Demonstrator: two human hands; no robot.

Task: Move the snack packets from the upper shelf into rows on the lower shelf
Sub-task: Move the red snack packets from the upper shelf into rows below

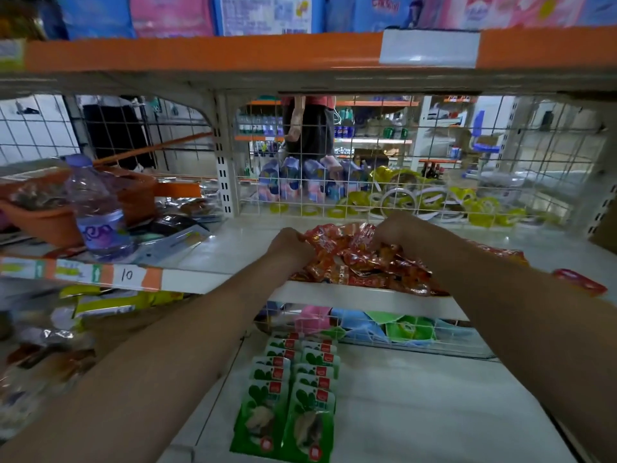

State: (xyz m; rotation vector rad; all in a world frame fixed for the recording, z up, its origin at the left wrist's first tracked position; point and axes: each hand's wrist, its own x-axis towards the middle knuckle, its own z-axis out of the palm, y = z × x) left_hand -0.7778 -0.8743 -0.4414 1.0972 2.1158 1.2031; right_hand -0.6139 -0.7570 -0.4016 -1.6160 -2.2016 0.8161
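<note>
A: Shop shelving on every side: white boards, orange edge strips, wire mesh point(434, 182) at the back. Whereabouts of the goods?

B: Heaped on the upper shelf point(233, 248), dead centre: red snack packets point(360, 262), loose and crumpled. 1 stray red packet point(579, 282) out at 3 o'clock, right on the shelf lip.

A: And the hands?

B: Both in the heap. Left hand point(288, 247) at its 9 o'clock edge, fingers curled round packet ends. Right hand point(392, 230) at its 1 o'clock, fingers dug in and clamped on a bunch.

A: Lower shelf point(434, 412)?

B: Down at 6 o'clock. 2 rows of green packets point(293, 396) already laid at its 9 o'clock side, overlapped like tiles, running front to back. Bare white board at 3 o'clock of them, probably the place for red rows.

A: Best way to manage the lift?

B: Take a modest bunch, not the whole heap; shiny foil, likely slippery, apt to spill from an overfull grip. Squeeze from both sides, 9 and 3 o'clock. Draw back towards 6 o'clock, clear of the shelf lip, before dropping down.

A: Anything to mind on the way?

B: Water bottle point(96, 212) at 9 o'clock, upright on the neighbouring shelf, near the left forearm's likely path: keep the elbow tucked. Green rows too: set down beside, never on top. Then lay flat, 1 at a time, same face up, edges overlapped, parallel to the green.
</note>
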